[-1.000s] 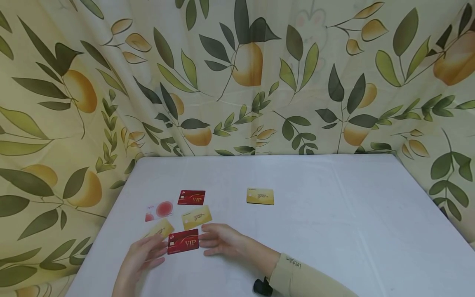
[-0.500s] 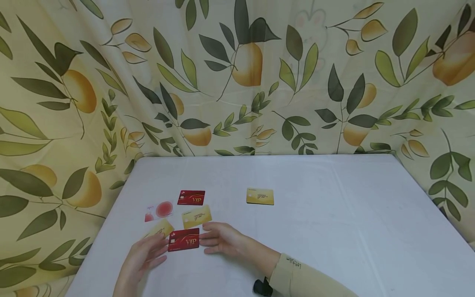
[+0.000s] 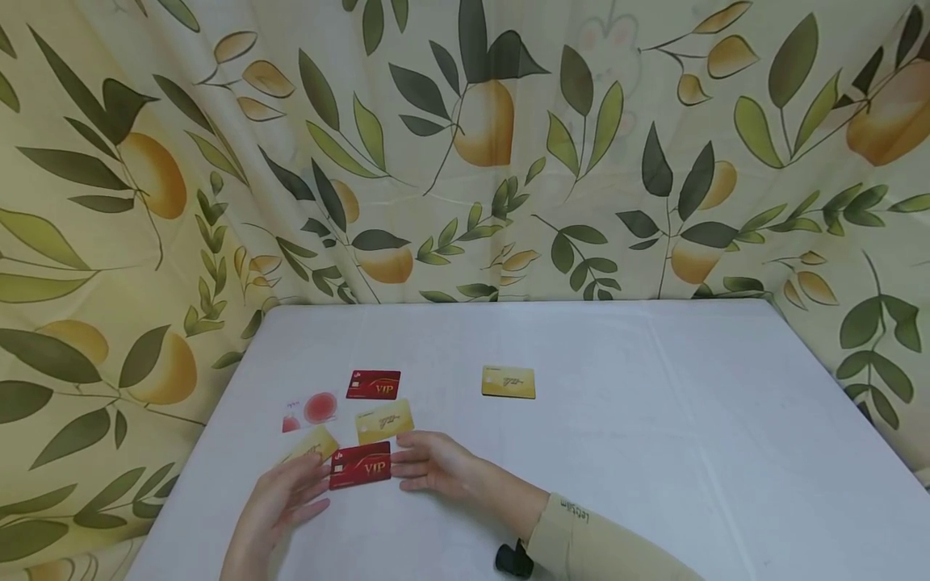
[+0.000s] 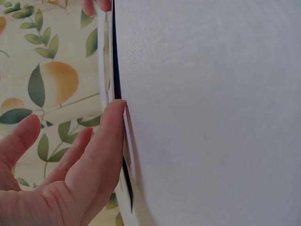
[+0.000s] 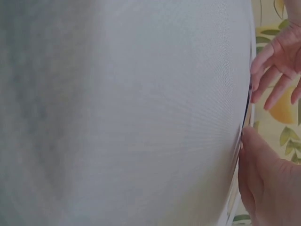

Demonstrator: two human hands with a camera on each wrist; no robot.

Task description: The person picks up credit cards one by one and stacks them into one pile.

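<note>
A red VIP card (image 3: 361,466) lies on the white table between both hands in the head view, slightly turned. My left hand (image 3: 285,494) has its fingertips at the card's left edge, fingers loosely extended. At the opposite short edge are the fingertips of my right hand (image 3: 438,466), also extended. Just behind lie a gold card (image 3: 385,422) and, partly under the left hand in this view, another gold card (image 3: 317,443). In the left wrist view the left hand (image 4: 89,172) touches the tabletop edge-on beside thin dark card edges.
Farther back lie a second red VIP card (image 3: 374,385) and a white card with pink circles (image 3: 308,411). A gold card, seemingly thick like a stack (image 3: 508,382), sits to the right. A fruit-patterned curtain (image 3: 450,202) hangs behind the white table (image 3: 654,452).
The red VIP card between the hands has shifted slightly away from the person and tilted a little, its right end farther back. Both hands have barely moved.
</note>
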